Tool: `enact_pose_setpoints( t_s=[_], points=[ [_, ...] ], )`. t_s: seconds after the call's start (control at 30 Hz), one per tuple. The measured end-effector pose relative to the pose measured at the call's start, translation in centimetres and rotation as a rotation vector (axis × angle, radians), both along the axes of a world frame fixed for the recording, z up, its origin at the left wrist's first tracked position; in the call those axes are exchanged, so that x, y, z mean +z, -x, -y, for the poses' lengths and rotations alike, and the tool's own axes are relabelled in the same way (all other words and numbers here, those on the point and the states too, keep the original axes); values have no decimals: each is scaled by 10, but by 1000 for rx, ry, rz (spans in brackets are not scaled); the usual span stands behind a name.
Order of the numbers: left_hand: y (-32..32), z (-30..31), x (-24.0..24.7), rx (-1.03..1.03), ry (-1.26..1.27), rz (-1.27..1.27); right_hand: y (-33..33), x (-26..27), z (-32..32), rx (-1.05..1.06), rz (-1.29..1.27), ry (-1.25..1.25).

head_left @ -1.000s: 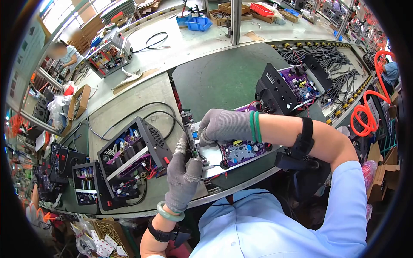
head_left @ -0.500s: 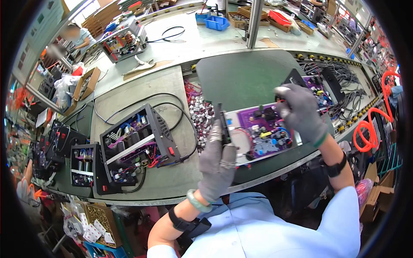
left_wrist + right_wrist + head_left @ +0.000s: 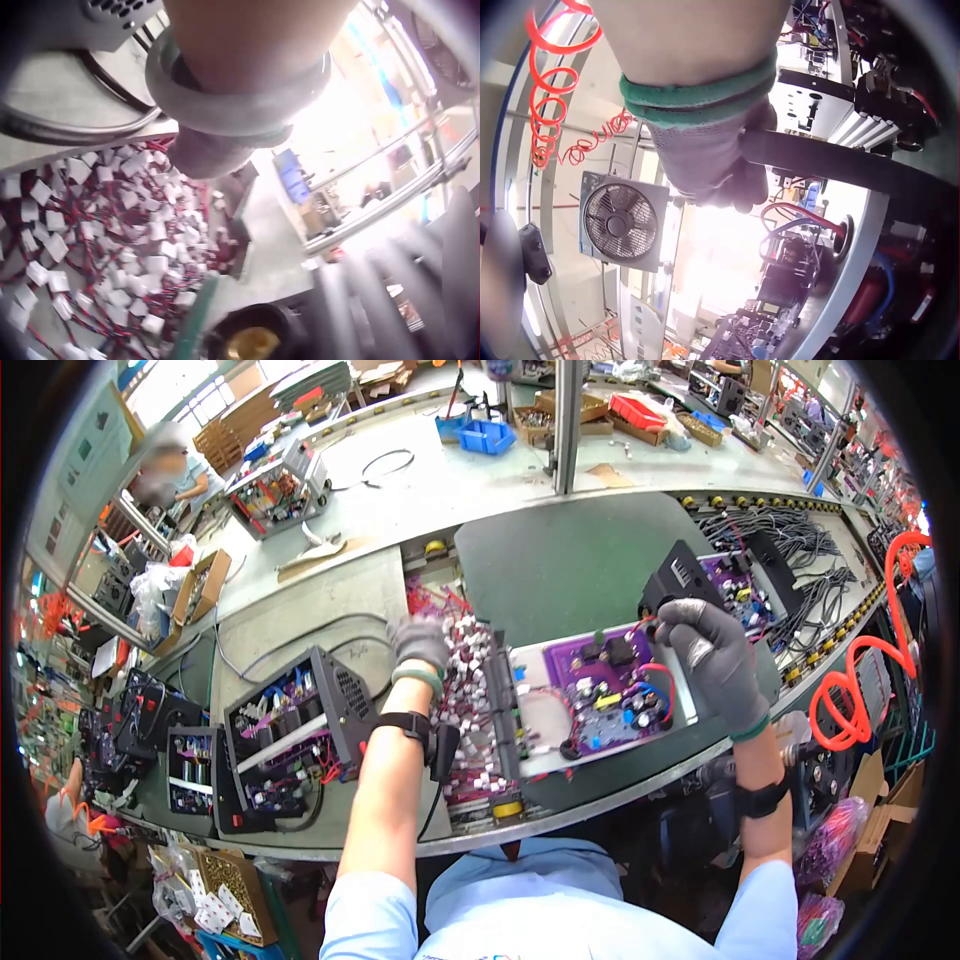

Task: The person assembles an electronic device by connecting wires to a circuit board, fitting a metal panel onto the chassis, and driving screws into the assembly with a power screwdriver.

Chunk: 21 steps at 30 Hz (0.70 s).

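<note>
My gloved left hand (image 3: 418, 643) reaches over the far left edge of the heap of white connectors with red and black wires (image 3: 470, 690). In the left wrist view my left glove (image 3: 206, 154) hangs above that heap (image 3: 127, 247), its fingers hidden. To the right, an open metal chassis carries a purple circuit board (image 3: 610, 690), with a narrow black panel (image 3: 505, 705) upright at its left end. My gloved right hand (image 3: 708, 658) is beside the chassis's right end, fingers bent, near red wires; I cannot tell whether they hold anything. A dark strip (image 3: 840, 161) passes beside my right glove (image 3: 705, 161).
Black-cased units (image 3: 285, 730) with exposed boards stand on the left. Behind my right hand is another unit with a black front panel (image 3: 685, 575). Grey cables (image 3: 790, 535) lie at the right, and an orange coiled hose (image 3: 850, 700) hangs there. A blue bin (image 3: 487, 437) sits farther back.
My left hand has left the black panel at the chassis's left end and moved left and away from me to the connectors. My right hand went from over the board to its right end.
</note>
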State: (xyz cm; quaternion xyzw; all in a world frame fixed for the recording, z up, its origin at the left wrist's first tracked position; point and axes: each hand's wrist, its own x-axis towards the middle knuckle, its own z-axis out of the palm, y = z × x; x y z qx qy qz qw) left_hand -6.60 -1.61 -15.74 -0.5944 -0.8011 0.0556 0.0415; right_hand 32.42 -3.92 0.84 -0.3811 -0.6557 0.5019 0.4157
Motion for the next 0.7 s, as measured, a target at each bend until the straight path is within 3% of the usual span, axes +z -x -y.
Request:
enact_pose_setpoints(
  t_s=[0.07,0.13,0.23,0.33,0.4,0.5,0.53,0.6,0.67,0.7],
  points=[
    [13,-10,-39,39,96,-171,0,-3,0,16,-16,48],
    [28,-21,-76,53,47,-118,-1,-10,-3,21,-88,61],
    [8,0,-32,22,13,63,4,-10,-2,47,-120,99],
    [9,6,-43,-55,-169,56,11,-9,-1,50,-45,-21],
    [9,0,-51,13,-160,46,18,-4,0,53,87,-194],
    [16,1,-44,-114,48,6,26,-4,1,39,110,-237],
    [10,-9,-44,76,-68,46,28,-3,-1,43,151,-300],
    [0,-10,-6,137,-332,266,31,-6,1,60,153,-328],
    [10,-16,16,49,-620,474,36,-3,7,32,151,-253],
    [6,-10,36,0,-645,665,36,-6,6,48,126,-223]
  ],
)
